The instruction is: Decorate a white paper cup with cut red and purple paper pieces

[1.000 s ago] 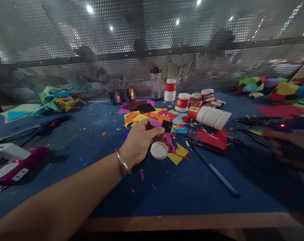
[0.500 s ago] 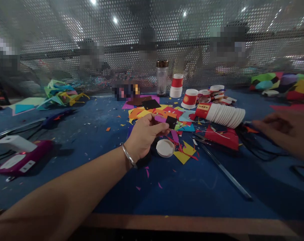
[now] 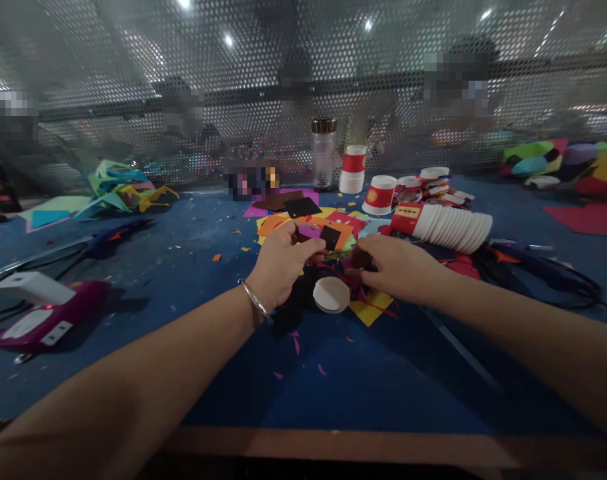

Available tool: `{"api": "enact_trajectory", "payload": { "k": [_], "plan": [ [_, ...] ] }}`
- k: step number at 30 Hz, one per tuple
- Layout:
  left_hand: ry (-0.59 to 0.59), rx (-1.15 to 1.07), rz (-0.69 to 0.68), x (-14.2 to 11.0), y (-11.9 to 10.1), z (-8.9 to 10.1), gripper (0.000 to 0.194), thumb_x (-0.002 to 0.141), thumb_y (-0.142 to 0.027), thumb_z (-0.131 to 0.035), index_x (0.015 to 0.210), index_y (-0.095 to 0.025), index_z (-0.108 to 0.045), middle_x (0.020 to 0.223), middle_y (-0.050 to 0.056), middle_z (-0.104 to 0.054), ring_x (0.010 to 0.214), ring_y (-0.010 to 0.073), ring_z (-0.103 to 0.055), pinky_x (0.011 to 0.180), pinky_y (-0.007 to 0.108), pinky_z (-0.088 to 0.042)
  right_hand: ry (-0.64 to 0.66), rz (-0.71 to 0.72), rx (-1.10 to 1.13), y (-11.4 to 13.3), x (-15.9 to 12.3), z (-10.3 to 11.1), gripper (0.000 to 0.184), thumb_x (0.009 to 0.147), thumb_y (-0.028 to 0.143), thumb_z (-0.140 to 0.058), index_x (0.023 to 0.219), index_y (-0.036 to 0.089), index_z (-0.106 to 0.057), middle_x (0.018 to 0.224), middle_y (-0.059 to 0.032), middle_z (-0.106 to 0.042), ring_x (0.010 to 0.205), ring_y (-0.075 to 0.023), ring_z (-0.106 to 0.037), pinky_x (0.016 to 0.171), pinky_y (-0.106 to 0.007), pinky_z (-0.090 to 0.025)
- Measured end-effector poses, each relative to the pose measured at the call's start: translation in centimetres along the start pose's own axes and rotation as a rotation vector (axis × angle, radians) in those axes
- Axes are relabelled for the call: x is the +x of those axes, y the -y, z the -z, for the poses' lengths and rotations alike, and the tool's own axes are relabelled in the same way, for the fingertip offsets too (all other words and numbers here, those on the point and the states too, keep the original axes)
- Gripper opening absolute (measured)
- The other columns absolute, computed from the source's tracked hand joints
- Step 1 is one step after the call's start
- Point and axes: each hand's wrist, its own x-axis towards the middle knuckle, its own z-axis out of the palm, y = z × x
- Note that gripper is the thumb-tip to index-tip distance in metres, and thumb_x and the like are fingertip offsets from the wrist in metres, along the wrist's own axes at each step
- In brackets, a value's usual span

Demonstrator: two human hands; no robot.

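Observation:
A small piece of purple and black paper [image 3: 329,236] is pinched between the thumb and fingers of my left hand [image 3: 283,260], which wears a silver bangle. My right hand [image 3: 396,263] is low over the paper scraps, its fingers curled together near a purple strip; whether they grip it is hidden. Between and below both hands lies a round white lid-like piece [image 3: 331,295]. A folded yellow paper [image 3: 369,309] with red shreds rests under my right fingertips. Behind my hands spreads a pile of coloured paper [image 3: 273,225], with black sheets [image 3: 302,207] on top.
Stacked paper cups [image 3: 448,227] lie on their side, others [image 3: 381,195] stand behind near a glass bottle [image 3: 323,157]. At right lies a blue glue gun [image 3: 538,263] with its cable; another [image 3: 113,239] is left. A glue stick [image 3: 463,350] and a purple power strip [image 3: 58,320] flank me.
My right hand has come from beside the right glue gun to the scraps in the middle, close to my left hand. My left hand still holds the paper, slightly shifted left.

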Motion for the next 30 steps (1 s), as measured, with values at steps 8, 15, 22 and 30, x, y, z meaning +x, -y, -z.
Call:
{"api": "enact_trajectory", "payload": {
  "k": [8, 15, 22, 30],
  "plan": [
    [0.005, -0.024, -0.045, 0.17, 0.17, -0.05, 0.018, 0.074, 0.0, -0.07, 0.075, -0.016, -0.061, 0.073, -0.002, -0.066, 0.064, 0.0099, -0.065, 0.068, 0.026, -0.057, 0.001, -0.051, 0.106, 0.39, 0.06, -0.36, 0.014, 0.088, 0.033, -0.067, 0.087, 0.02, -0.064, 0.09, -0.0092, -0.07, 0.08, -0.0228, -0.064, 0.07, -0.034, -0.045],
    [-0.001, -0.016, -0.052, 0.25, 0.26, -0.08, 0.018, 0.073, -0.002, -0.071, 0.075, -0.017, -0.061, 0.074, -0.002, -0.065, 0.065, 0.0108, -0.064, 0.071, 0.028, -0.057, -0.012, -0.073, 0.171, 0.42, 0.11, -0.65, 0.011, 0.087, 0.031, -0.066, 0.086, 0.021, -0.066, 0.086, -0.0078, -0.07, 0.077, -0.0223, -0.064, 0.068, -0.034, -0.046],
    [-0.001, -0.032, -0.062, 0.27, 0.38, -0.23, 0.019, 0.071, -0.002, -0.072, 0.074, -0.017, -0.061, 0.075, -0.003, -0.065, 0.065, 0.0099, -0.063, 0.07, 0.027, -0.057, -0.008, -0.074, 0.18, 0.14, 0.35, -0.89, 0.015, 0.087, 0.032, -0.068, 0.092, 0.018, -0.065, 0.099, -0.0129, -0.07, 0.087, -0.0259, -0.065, 0.075, -0.036, -0.047],
    [-0.005, -0.024, -0.052, 0.2, 0.29, -0.44, 0.019, 0.074, 0.0, -0.069, 0.073, -0.017, -0.061, 0.073, -0.003, -0.064, 0.062, 0.009, -0.062, 0.069, 0.026, -0.057, 0.012, -0.04, 0.22, 0.32, 0.38, -1.07, 0.008, 0.089, 0.028, -0.066, 0.091, 0.02, -0.063, 0.092, -0.0083, -0.07, 0.083, -0.0227, -0.065, 0.071, -0.033, -0.047]
  ]
}}
